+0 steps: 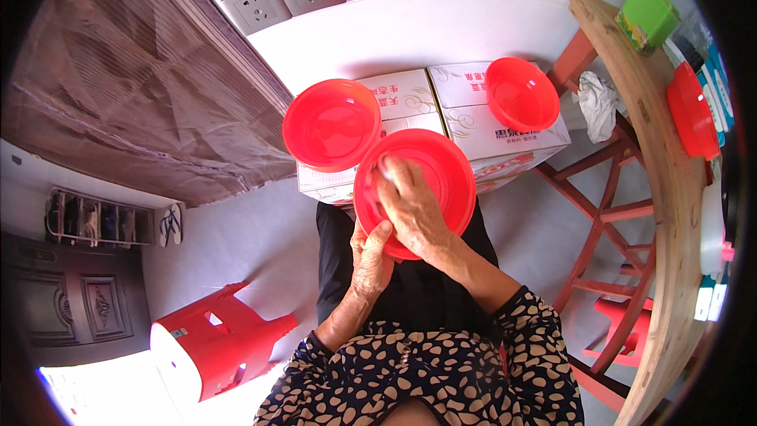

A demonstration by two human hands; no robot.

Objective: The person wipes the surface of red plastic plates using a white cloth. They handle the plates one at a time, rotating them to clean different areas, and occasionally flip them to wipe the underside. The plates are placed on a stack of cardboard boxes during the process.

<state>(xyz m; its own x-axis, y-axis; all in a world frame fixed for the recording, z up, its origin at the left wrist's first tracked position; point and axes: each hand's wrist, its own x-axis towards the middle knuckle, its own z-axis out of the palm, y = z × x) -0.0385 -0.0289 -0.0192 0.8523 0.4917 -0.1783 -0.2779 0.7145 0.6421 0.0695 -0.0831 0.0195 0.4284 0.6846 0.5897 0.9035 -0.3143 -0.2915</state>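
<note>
A red plastic basin (451,181) is tilted above my lap, its inside facing me. My left hand (371,264) grips the basin's near left rim, thumb on the edge. Inside the basin, my right hand (412,209) has its bent fingers pressed to the left inner wall. Something small and pale shows at those fingertips, too blurred to name. Just beyond, a second red basin (331,126) sits on the left white carton (406,95). A smaller red basin (520,95) rests on the right carton (457,91).
At the right stands a wooden table (658,134) bearing a green box (648,14) and a red bowl (694,110). A white cloth (597,105) hangs by its reddish wooden frame (599,221). A red plastic stool (225,331) lies tipped over at the left, near a shoe rack (98,221).
</note>
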